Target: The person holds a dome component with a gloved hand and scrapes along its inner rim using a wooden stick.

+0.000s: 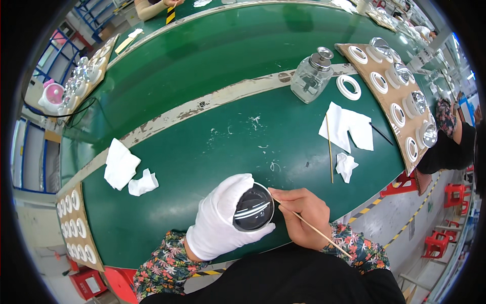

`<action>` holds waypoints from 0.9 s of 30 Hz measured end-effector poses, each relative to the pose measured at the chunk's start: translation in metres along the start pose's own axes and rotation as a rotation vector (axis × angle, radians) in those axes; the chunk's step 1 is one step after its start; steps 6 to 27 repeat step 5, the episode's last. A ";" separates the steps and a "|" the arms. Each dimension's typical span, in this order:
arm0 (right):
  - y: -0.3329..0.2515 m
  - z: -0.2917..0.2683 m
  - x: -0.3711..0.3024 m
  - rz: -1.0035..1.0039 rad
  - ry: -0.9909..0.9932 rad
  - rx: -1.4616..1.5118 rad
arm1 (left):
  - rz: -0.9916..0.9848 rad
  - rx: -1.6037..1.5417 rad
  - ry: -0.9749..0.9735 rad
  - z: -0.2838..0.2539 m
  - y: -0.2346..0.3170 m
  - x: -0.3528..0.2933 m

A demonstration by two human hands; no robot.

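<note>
My left hand (217,223), in a white glove, is wrapped round a round part with a dark, glossy face (254,210) and a thin pale rim. It is held above the near edge of the green table. My bare right hand (306,215) pinches a thin wooden stick (324,237). One end of the stick meets the right side of the part's rim; the other slants down over my right sleeve. Whether the tip carries anything is too small to tell.
A glass pump bottle (312,76) stands beside a white ring (349,87). White cloths (349,126), another stick (330,149) and a black rod (381,134) lie at right. Boards of rings (378,82) edge both sides. More cloths (121,163) lie left; a belt (202,55) runs beyond.
</note>
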State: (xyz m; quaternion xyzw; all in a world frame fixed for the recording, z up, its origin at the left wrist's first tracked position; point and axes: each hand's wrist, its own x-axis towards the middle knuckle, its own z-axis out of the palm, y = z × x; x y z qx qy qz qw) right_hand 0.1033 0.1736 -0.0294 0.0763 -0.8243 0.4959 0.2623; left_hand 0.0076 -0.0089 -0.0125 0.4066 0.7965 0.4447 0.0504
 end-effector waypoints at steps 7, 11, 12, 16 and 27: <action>0.002 0.002 -0.003 0.025 0.035 0.063 | 0.011 -0.002 -0.003 -0.001 -0.001 -0.001; 0.002 0.002 -0.003 0.025 0.035 0.063 | 0.011 -0.002 -0.003 -0.001 -0.001 -0.001; 0.002 0.002 -0.003 0.025 0.035 0.063 | 0.011 -0.002 -0.003 -0.001 -0.001 -0.001; 0.002 0.002 -0.003 0.025 0.035 0.063 | 0.011 -0.002 -0.003 -0.001 -0.001 -0.001; 0.002 0.002 -0.003 0.025 0.035 0.063 | 0.011 -0.002 -0.003 -0.001 -0.001 -0.001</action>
